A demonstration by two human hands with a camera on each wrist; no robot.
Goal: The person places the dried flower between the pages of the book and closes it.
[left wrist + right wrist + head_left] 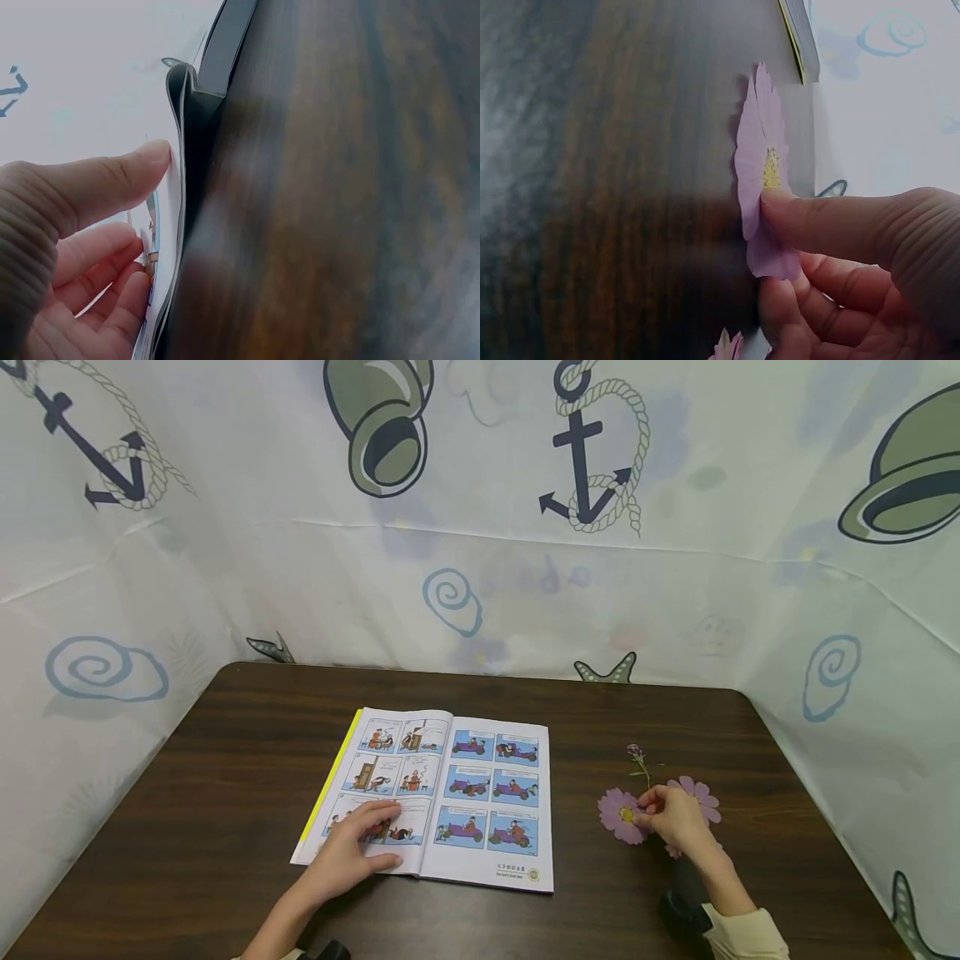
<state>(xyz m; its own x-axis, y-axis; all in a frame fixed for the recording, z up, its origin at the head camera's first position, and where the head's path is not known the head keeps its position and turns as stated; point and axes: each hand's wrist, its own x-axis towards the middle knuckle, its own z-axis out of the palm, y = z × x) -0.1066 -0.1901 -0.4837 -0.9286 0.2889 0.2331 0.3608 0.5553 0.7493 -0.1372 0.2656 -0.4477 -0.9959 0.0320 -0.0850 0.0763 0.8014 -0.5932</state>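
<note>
An open comic book (457, 867) lies on the dark wooden table, with coloured panels on both pages. My left hand (348, 852) rests on the lower part of its left page, fingers spread and relaxed; the left wrist view shows the thumb (124, 176) lying along the paper by the book's lower edge. Right of the book, my right hand (681, 822) pinches a pink flower (619, 818) by its petals, the thumb (825, 225) right at the yellow centre. Another pink flower (703, 797) is partly hidden behind that hand.
A small sprig with a bud (636, 752) lies just beyond the right hand. More pink petals (673, 852) show beneath the wrist. A printed white cloth (510, 602) hangs behind and beside the table (202, 777).
</note>
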